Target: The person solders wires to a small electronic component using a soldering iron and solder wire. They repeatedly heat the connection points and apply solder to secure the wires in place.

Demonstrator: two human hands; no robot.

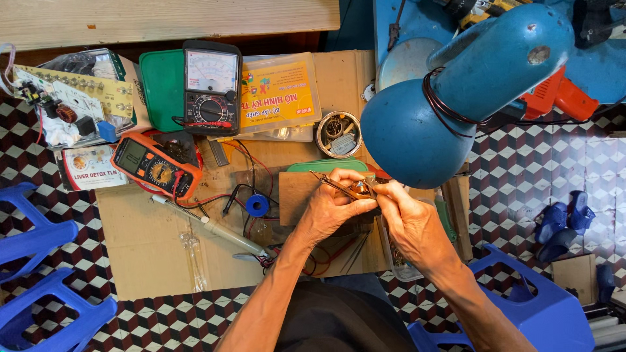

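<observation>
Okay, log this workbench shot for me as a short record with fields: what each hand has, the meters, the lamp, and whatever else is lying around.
left hand: left hand pinches tweezers against a small brown part
right hand: right hand grips the same small brown part from the other side
lamp: blue desk lamp hangs over the hands
meters: orange digital multimeter; black analog meter behind it
surface: cardboard sheet on a checkered floor
nearby: soldering iron, round tin of parts, circuit board, blue stools

Electronics repair workshop: multimeters (156, 166), circuit board (68, 104), soldering iron (208, 227), desk lamp (456, 98).
</observation>
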